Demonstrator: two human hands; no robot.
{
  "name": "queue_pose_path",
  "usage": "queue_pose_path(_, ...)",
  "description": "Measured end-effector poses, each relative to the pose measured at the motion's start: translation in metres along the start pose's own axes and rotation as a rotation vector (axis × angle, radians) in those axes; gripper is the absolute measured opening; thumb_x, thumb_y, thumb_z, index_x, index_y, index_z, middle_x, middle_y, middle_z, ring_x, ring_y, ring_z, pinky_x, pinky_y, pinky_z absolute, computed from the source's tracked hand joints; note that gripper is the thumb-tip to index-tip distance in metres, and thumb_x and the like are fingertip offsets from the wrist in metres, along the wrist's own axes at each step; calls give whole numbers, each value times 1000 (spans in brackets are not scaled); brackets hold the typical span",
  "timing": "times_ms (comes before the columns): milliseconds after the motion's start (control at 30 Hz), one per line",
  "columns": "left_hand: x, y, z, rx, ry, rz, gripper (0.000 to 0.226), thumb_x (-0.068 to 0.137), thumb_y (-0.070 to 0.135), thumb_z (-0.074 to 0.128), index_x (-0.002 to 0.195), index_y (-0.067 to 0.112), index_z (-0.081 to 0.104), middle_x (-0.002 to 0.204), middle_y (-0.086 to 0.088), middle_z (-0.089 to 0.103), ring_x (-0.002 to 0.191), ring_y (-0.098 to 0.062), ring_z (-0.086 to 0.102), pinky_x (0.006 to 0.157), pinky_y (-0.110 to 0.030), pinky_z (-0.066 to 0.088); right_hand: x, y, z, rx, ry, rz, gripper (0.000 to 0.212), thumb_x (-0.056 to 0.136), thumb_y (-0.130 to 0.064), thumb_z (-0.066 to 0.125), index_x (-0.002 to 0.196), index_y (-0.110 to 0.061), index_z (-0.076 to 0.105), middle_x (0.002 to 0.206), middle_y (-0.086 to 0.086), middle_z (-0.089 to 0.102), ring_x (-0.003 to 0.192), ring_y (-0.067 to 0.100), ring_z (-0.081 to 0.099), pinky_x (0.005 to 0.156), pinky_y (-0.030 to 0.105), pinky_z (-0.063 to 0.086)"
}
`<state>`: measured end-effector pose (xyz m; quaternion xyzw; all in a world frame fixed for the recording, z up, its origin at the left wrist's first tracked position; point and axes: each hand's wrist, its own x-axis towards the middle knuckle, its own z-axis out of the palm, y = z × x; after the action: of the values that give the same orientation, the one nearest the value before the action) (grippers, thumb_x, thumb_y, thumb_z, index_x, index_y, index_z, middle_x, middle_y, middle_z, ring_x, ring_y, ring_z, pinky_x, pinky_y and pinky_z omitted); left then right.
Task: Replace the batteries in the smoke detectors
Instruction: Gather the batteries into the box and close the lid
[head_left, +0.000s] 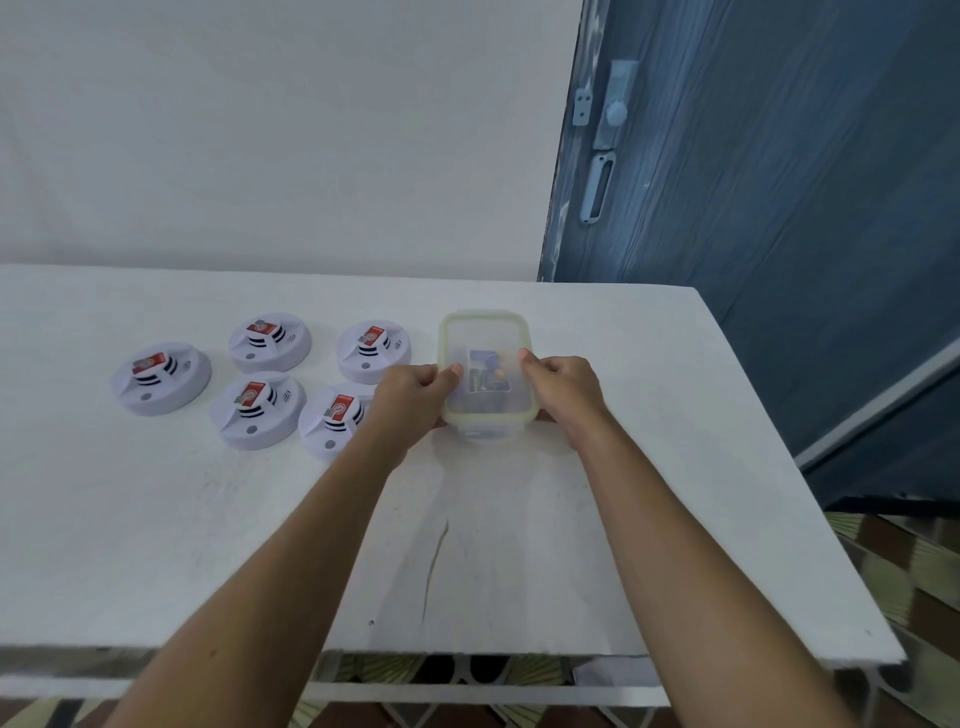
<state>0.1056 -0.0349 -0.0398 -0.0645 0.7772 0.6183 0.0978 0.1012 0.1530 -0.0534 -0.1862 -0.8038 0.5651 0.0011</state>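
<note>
Several white round smoke detectors (257, 410) lie on the white table (208, 545) at the left, each with a red battery on top. A clear plastic container (485, 332) with a pale green-rimmed lid stands right of them; dark batteries show dimly through it. My left hand (415, 397) grips the container's left side, thumb on the lid edge. My right hand (563, 392) grips its right side the same way. My left forearm hides part of the nearest detector (332, 421).
A blue door (753, 208) with a handle and bolt stands behind the table's right end. The table's right edge (810, 493) drops to a patterned tiled floor. A white wall runs behind the table.
</note>
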Motion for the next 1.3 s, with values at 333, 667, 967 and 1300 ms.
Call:
queue_pose_path(333,11,1,0,854,14,677,45,99,40,41,133,15,58,141,-8,53,138,-29,38,111,-48,33,-4,-4,2,16,-31,19,41,96,-46,59,91,-6,68,94,6,70,87,22,68,55,25,55)
queue_pose_path(667,9,-10,-5,1092,-89,821,102,72,84,48,138,7,47,145,-10,47,134,-29,41,109,-40,36,-4,-1,1,18,-217,-67,43,105,-44,40,143,-29,51,134,-2,64,118,19,63,103,48,51)
queue_pose_path(967,14,-22,1,1074,-91,928,93,78,77,44,129,0,56,136,-17,56,130,-38,47,104,-44,42,-2,-3,1,-43,-225,-54,42,103,-48,38,134,-25,55,119,0,67,103,22,67,91,52,57)
queue_pose_path(1300,23,-3,-8,994,-33,969,64,83,74,41,104,17,63,102,2,63,91,-19,51,79,-32,30,10,-11,-2,-19,-202,35,27,98,-36,45,117,-21,56,112,-1,63,102,19,60,87,36,49)
